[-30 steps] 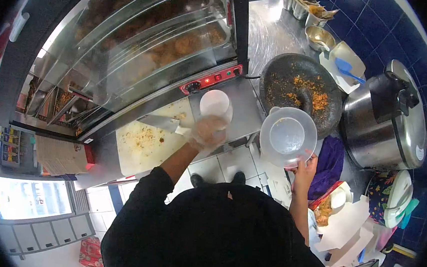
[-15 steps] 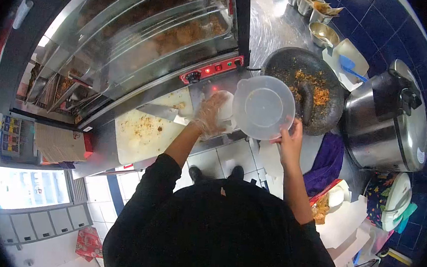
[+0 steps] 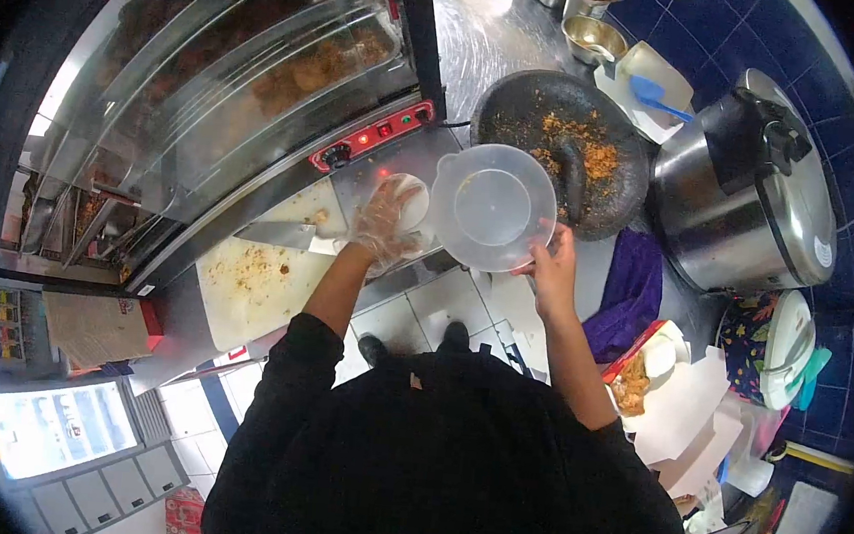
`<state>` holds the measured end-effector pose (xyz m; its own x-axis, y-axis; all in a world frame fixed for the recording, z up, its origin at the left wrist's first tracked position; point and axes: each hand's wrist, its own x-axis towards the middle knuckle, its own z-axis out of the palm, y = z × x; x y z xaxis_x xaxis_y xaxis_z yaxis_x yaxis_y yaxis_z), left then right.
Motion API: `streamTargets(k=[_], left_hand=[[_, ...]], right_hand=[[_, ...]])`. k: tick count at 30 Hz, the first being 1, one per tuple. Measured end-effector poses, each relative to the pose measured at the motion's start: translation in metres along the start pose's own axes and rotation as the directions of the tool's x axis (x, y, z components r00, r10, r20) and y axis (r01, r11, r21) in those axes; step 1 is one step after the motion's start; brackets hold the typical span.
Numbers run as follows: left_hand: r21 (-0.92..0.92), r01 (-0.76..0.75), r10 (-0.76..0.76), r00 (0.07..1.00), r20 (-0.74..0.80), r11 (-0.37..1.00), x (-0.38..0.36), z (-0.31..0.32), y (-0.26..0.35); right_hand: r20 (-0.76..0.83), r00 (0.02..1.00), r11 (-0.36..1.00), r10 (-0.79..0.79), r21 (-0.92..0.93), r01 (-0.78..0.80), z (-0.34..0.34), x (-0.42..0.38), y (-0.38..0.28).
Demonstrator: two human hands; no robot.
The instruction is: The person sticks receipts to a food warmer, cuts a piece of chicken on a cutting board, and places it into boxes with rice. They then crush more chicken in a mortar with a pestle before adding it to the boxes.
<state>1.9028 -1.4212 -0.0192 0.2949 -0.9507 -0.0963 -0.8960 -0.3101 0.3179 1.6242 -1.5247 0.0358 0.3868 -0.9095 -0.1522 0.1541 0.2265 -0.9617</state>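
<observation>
My right hand (image 3: 549,272) grips the rim of a translucent round plastic bowl (image 3: 492,209), thumb on the rim and fingers tucked beneath. My left hand (image 3: 382,221), in a clear plastic glove, has its fingers curled around a small white round item, perhaps a bowl (image 3: 412,202), just left of the plastic one. Part of that item is hidden by the glove. Left of this hand, a knife (image 3: 279,234) rests on a white cutting board (image 3: 234,302) strewn with brown crumbs. Behind the plastic bowl stands a dark stone mortar (image 3: 623,197) with a pestle (image 3: 571,183) and orange-red paste.
A glass food warmer (image 3: 229,101) with a red control panel (image 3: 372,134) runs along the left. On the right are a large steel cooker (image 3: 729,190), a purple cloth (image 3: 623,303) and an open paper box with food (image 3: 644,375). A blue spatula (image 3: 656,96) lies behind the mortar.
The whole view has shifted, with the counter items now further left. Both hands keep their holds, and the plastic bowl stays beside the gloved hand.
</observation>
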Motion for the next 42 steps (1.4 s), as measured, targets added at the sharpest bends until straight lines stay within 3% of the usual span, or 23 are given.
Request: streamTargets(k=[4, 7, 9, 11, 13, 14, 15, 16, 18, 19, 20, 21, 22, 23, 24, 26, 29, 35, 36, 41, 42], left_hand=[[0.033, 0.121, -0.124, 0.986, 0.114, 0.992, -0.011, -0.045, 0.040], [-0.052, -0.099, 0.090, 0.983, -0.158, 0.994, -0.016, -0.017, 0.013], [-0.064, -0.128, 0.090, 0.901, -0.425, 0.990, -0.039, -0.033, 0.011], [-0.154, -0.150, 0.005, 0.734, -0.680, 0.977, -0.071, -0.059, 0.021], [-0.216, -0.238, -0.050, 0.555, -0.830, 0.947, -0.107, -0.074, 0.010], [-0.323, -0.373, -0.142, 0.438, -0.888, 0.870, -0.126, -0.066, -0.005], [-0.334, -0.230, -0.215, 0.424, -0.880, 0.914, -0.151, -0.073, -0.012], [-0.354, -0.060, -0.315, 0.337, -0.887, 0.933, -0.179, -0.049, -0.049], [-0.509, -0.173, -0.466, 0.237, -0.853, 0.843, -0.222, -0.089, -0.024], [-0.474, -0.203, -0.447, 0.167, -0.879, 0.857, -0.243, -0.089, -0.034], [-0.495, -0.142, -0.482, 0.117, -0.869, 0.857, -0.263, -0.094, -0.031], [-0.570, -0.120, -0.575, -0.002, -0.818, 0.813, -0.281, -0.092, -0.039], [-0.579, -0.022, -0.580, -0.028, -0.814, 0.815, -0.299, -0.097, -0.034], [-0.565, -0.023, -0.563, -0.111, -0.819, 0.825, -0.312, -0.097, -0.030], [-0.633, -0.133, -0.645, -0.225, -0.730, 0.763, -0.340, -0.084, -0.052], [-0.762, -0.015, -0.689, -0.439, -0.577, 0.648, -0.358, -0.096, -0.039], [-0.836, -0.016, -0.711, -0.535, -0.456, 0.549, -0.367, -0.109, -0.020], [-0.792, 0.082, -0.658, -0.509, -0.556, 0.605, -0.397, -0.091, -0.043], [-0.817, -0.100, -0.711, -0.560, -0.426, 0.568, -0.375, -0.108, -0.024], [-0.700, -0.159, -0.665, -0.508, -0.547, 0.696, -0.378, -0.094, -0.038], [-0.717, -0.180, -0.686, -0.515, -0.514, 0.673, -0.381, -0.093, -0.039]], right_hand=[[-0.003, 1.000, 1.000, 0.024, 0.012, -0.024, -0.004, -0.008, 0.008], [0.010, 0.999, 0.998, 0.048, 0.039, -0.048, 0.001, -0.006, 0.002], [0.040, 0.998, 0.998, 0.052, 0.044, -0.054, 0.007, 0.000, -0.004], [0.075, 0.994, 0.997, 0.076, 0.021, -0.077, 0.019, 0.007, -0.012], [0.135, 0.984, 0.993, 0.119, 0.009, -0.121, 0.032, 0.014, -0.016], [0.175, 0.973, 0.988, 0.149, 0.010, -0.154, 0.042, 0.016, -0.015], [0.204, 0.963, 0.983, 0.175, 0.011, -0.181, 0.050, 0.019, -0.015], [0.273, 0.939, 0.972, 0.208, 0.052, -0.231, 0.055, 0.020, -0.011], [0.325, 0.898, 0.937, 0.298, 0.081, -0.340, 0.069, 0.025, 0.008], [0.313, 0.879, 0.914, 0.358, 0.073, -0.399, 0.076, 0.029, 0.016], [0.315, 0.879, 0.917, 0.359, 0.059, -0.396, 0.082, 0.030, 0.018], [0.320, 0.875, 0.917, 0.363, 0.042, -0.396, 0.087, 0.030, 0.020], [0.329, 0.869, 0.917, 0.368, 0.024, -0.398, 0.090, 0.032, 0.022], [0.309, 0.871, 0.913, 0.382, 0.020, -0.407, 0.092, 0.034, 0.020], [0.292, 0.871, 0.909, 0.395, 0.015, -0.417, 0.095, 0.036, 0.018], [0.282, 0.880, 0.915, 0.381, 0.022, -0.403, 0.098, 0.043, 0.018], [0.292, 0.904, 0.937, 0.313, 0.062, -0.345, 0.097, 0.054, 0.020], [0.302, 0.909, 0.951, 0.287, 0.026, -0.309, 0.098, 0.069, 0.004], [0.305, 0.906, 0.950, 0.294, 0.012, -0.312, 0.099, 0.069, 0.002], [0.327, 0.880, 0.936, 0.344, -0.044, -0.349, 0.105, 0.076, 0.018], [0.339, 0.871, 0.933, 0.354, -0.059, -0.356, 0.107, 0.077, 0.022]])
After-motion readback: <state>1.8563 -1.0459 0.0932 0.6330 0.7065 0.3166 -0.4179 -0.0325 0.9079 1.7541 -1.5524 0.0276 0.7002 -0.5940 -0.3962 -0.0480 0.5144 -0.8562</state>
